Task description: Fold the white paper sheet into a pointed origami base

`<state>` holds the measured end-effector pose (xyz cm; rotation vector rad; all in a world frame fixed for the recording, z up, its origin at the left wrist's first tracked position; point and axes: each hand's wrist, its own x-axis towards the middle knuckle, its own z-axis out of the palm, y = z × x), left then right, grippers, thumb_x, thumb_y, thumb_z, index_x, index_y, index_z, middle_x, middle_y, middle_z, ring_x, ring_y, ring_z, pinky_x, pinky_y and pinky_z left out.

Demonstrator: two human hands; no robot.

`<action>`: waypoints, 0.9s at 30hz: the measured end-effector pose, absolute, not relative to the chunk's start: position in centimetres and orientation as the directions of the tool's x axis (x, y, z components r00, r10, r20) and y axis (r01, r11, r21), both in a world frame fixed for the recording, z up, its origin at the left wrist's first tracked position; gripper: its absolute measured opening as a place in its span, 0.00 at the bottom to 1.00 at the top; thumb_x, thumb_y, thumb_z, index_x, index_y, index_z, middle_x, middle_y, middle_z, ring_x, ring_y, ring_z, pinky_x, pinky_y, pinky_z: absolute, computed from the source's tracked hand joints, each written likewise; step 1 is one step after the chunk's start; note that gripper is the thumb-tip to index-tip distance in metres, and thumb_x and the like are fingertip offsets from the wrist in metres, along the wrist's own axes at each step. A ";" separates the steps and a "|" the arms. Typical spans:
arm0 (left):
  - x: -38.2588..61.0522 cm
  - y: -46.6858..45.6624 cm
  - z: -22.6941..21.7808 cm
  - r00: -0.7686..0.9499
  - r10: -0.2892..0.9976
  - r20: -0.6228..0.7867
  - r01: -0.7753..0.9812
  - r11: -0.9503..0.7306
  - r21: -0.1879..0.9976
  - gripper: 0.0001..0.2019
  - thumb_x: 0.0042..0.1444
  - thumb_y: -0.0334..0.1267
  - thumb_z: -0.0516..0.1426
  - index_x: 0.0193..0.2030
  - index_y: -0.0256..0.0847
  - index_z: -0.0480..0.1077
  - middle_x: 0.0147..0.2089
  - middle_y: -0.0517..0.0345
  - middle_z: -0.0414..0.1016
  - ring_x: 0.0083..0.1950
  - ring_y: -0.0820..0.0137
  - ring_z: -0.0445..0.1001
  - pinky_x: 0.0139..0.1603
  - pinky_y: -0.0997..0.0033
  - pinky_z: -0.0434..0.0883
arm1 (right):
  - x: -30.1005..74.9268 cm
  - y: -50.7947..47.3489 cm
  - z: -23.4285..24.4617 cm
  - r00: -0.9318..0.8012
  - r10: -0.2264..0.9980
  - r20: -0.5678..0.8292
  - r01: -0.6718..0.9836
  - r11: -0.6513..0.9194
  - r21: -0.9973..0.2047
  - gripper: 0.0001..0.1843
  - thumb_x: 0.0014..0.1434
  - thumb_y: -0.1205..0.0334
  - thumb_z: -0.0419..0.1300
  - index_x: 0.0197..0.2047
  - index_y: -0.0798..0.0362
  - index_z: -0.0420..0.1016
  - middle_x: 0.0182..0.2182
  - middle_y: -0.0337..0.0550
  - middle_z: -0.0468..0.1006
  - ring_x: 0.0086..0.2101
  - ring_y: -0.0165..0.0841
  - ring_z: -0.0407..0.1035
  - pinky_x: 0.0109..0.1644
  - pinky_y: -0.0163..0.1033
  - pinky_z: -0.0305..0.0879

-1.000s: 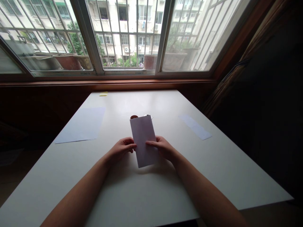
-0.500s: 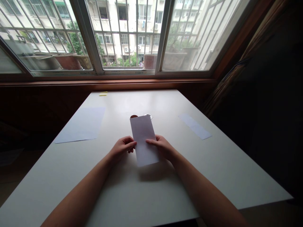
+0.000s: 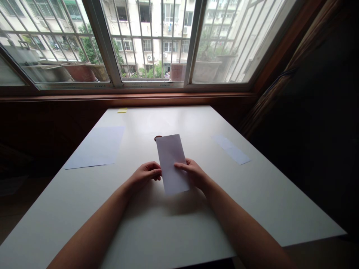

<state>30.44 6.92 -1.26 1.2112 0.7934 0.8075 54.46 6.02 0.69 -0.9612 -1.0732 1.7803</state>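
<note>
A narrow, upright piece of white paper (image 3: 171, 149) is held tilted above the white table. My right hand (image 3: 193, 172) grips its right edge, thumb lying across the front and the other fingers behind. At the left edge is my left hand (image 3: 147, 172), closed, with thumb and index finger pinched together where they meet the paper; the paper hides the very fingertips. Beyond the paper's top left corner, part of a small reddish-brown round thing (image 3: 157, 138) shows on the table.
On the white table (image 3: 134, 231), a larger white sheet (image 3: 95, 147) lies at the left and a narrow paper strip (image 3: 231, 149) at the right. Yellow sticky notes (image 3: 122, 110) sit at the far edge. A barred window (image 3: 148, 41) stands behind, and a dark curtain (image 3: 280, 82) hangs at the right.
The paper has shifted slightly right and up with my right hand. It now covers the shiny round thing that showed behind its top edge. My left hand has barely moved.
</note>
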 end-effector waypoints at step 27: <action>30.5 7.0 -1.6 0.536 0.838 -0.103 -0.126 0.200 0.972 0.13 0.51 0.43 0.67 0.35 0.36 0.74 0.27 0.58 0.75 0.29 0.73 0.71 0.33 0.74 0.64 | 54.4 5.8 0.6 -0.413 0.872 -0.263 -0.215 -0.374 -0.902 0.25 0.47 0.52 0.73 0.44 0.59 0.79 0.38 0.54 0.82 0.36 0.43 0.76 0.40 0.47 0.74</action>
